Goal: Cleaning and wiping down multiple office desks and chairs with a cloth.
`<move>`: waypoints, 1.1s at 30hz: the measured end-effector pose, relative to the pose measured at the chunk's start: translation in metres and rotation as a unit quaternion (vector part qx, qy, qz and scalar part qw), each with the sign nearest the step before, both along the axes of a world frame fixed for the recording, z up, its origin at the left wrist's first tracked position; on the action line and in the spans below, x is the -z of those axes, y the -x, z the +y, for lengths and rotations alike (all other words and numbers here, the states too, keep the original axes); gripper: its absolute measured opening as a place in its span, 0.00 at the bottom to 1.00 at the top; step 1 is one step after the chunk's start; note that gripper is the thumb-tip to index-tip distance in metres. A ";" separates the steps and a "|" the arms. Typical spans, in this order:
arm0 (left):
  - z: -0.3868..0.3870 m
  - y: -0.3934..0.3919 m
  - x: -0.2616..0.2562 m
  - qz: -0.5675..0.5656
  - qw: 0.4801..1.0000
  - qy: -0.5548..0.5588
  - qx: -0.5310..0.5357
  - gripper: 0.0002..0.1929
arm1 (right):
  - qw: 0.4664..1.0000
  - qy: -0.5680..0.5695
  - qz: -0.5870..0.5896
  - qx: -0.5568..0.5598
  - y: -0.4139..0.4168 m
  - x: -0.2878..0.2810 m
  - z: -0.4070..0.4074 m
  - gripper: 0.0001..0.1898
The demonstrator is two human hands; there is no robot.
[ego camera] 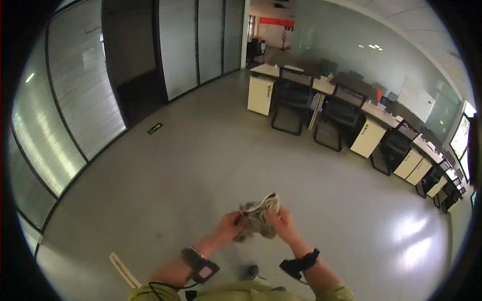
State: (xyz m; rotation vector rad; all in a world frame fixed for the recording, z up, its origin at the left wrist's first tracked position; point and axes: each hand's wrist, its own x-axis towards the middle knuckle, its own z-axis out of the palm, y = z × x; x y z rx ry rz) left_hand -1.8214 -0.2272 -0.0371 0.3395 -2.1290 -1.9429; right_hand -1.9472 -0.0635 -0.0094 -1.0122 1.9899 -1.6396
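Note:
A crumpled, shaggy grey-brown cloth (pixel 258 222) with a pale edge band hangs in the air before my body, above the floor. It looks like a mop pad, though the blur does not settle that. My left hand (pixel 230 227) pinches its left side between thumb and fingers. On the opposite side, near the raised pale edge, my right hand (pixel 281 224) grips it too. The cloth's underside is hidden. Around my left wrist is a black strap with a small device (pixel 201 265) and a cable; another black strap (pixel 301 263) circles my right wrist.
A pale flat bar (pixel 124 269) sticks out at lower left beside my sleeve. My dark shoe (pixel 251 271) stands on the grey floor (pixel 196 161). Desks with white cabinets (pixel 260 95) and black chairs (pixel 293 98) line the right; glass partitions (pixel 79 82) and a dark doorway stand left.

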 end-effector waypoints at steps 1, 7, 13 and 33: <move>-0.027 0.023 0.001 -0.042 0.997 0.052 -0.048 0.11 | 0.999 0.030 -0.008 0.016 0.037 -0.002 -0.021 0.14; -0.140 0.132 -0.039 0.031 0.983 0.080 -0.163 0.13 | 0.998 0.046 -0.004 0.036 0.186 -0.036 -0.148 0.15; -0.236 0.238 -0.013 -0.127 0.970 0.206 0.024 0.12 | 0.966 -0.250 0.047 0.038 0.329 0.020 -0.255 0.21; -0.586 0.587 0.074 -0.178 0.972 -0.093 0.124 0.13 | 0.922 0.129 -0.307 0.195 0.737 0.106 -0.405 0.19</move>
